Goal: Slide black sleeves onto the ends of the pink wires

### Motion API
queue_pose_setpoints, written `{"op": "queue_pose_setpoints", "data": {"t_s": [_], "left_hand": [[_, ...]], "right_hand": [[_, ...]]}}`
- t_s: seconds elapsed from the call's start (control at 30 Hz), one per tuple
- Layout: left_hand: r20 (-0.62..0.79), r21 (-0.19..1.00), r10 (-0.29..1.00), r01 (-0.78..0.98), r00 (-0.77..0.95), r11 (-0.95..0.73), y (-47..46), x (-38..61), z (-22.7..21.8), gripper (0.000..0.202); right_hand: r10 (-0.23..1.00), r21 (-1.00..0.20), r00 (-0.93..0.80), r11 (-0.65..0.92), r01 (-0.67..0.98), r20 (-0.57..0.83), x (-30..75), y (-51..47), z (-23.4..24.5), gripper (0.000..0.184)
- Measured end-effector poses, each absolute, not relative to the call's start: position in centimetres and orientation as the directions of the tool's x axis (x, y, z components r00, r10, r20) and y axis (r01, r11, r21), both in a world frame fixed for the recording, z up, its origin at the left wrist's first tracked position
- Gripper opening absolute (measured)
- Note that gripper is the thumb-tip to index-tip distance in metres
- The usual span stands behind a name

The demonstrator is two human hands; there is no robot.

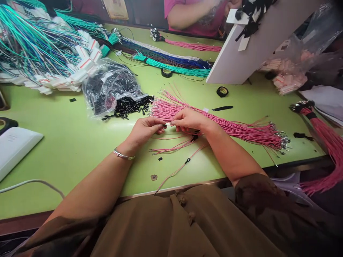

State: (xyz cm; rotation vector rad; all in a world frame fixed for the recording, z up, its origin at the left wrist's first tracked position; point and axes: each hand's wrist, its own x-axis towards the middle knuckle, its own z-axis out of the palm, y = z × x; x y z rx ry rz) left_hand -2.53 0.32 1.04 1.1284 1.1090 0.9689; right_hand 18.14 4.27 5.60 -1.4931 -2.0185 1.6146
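My left hand (146,132) is closed in a pinch on a small black piece at its fingertips, much like the loose black connectors (128,107) spilling from a bag nearby. My right hand (187,119) pinches the end of a pink wire, close to the left fingertips; its exact grip is partly hidden. Behind both hands lies a thick bundle of pink wires (235,130) with metal-tipped ends. Below the hands are a few separate pink wires (174,147), and one pink wire (171,175) passes through a black fitting (187,161).
Black tape rolls (222,91) lie behind the bundle, near an upright white board (241,53). A clear bag (109,85) stands at left beside piled green and blue cables (45,46). A white device (18,150) sits far left. Another person (193,18) is across the table.
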Motion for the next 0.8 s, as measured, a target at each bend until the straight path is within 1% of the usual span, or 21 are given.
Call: {"op": "queue_pose_setpoints", "data": {"t_s": [0.07, 0.17, 0.27, 0.37, 0.4, 0.47, 0.53, 0.57, 0.63, 0.7, 0.8], "left_hand": [[-0.165, 0.982, 0.970, -0.057, 0.181, 0.177, 0.2, -2.5, 1.1, 0.030], [-0.192, 0.980, 0.967, -0.029, 0.167, 0.199, 0.1, -2.3, 0.9, 0.033], [-0.207, 0.978, 0.965, 0.071, 0.160, 0.198, 0.1, -2.0, 0.6, 0.025], [-0.129, 0.978, 0.980, 0.182, 0.149, 0.101, 0.0, -1.6, 0.4, 0.012], [-0.090, 0.974, 0.985, 0.219, 0.150, 0.056, -0.1, -1.5, 0.3, 0.009], [-0.028, 0.956, 0.989, 0.294, 0.148, -0.017, -0.2, -1.4, 0.2, 0.005], [-0.006, 0.937, 0.989, 0.346, 0.145, -0.046, -0.3, -1.5, 0.1, 0.002], [-0.007, 0.934, 0.989, 0.356, 0.146, -0.046, -0.4, -1.6, 0.0, 0.003], [-0.043, 0.951, 0.987, 0.309, 0.154, -0.007, -0.5, -1.9, 0.0, 0.007], [-0.108, 0.977, 0.979, 0.203, 0.171, 0.072, -0.5, -2.1, 0.0, 0.017], [-0.161, 0.985, 0.967, 0.094, 0.196, 0.145, -0.4, -2.4, -0.1, 0.028]], "right_hand": [[0.720, -0.800, -0.520, -0.081, 0.595, -0.459, 18.4, 4.3, 5.9, 0.014], [0.746, -0.814, -0.525, -0.040, 0.579, -0.410, 18.5, 4.3, 5.5, 0.008], [0.757, -0.835, -0.549, 0.008, 0.550, -0.354, 18.1, 4.1, 4.8, 0.005], [0.731, -0.845, -0.592, 0.039, 0.533, -0.340, 17.6, 3.8, 4.4, 0.011], [0.738, -0.845, -0.595, 0.063, 0.531, -0.319, 17.6, 3.8, 4.4, 0.010], [0.795, -0.835, -0.560, 0.133, 0.534, -0.232, 17.5, 3.9, 4.5, 0.008], [0.862, -0.823, -0.484, 0.162, 0.544, -0.150, 17.5, 4.0, 4.5, 0.012], [0.874, -0.818, -0.465, 0.162, 0.551, -0.141, 17.4, 4.0, 4.5, 0.015], [0.842, -0.795, -0.509, 0.184, 0.578, -0.176, 17.0, 3.6, 4.4, 0.018], [0.799, -0.733, -0.565, 0.256, 0.630, -0.206, 16.4, 3.0, 4.2, 0.018], [0.823, -0.647, -0.539, 0.314, 0.695, -0.180, 15.7, 2.1, 4.0, 0.011]]}}
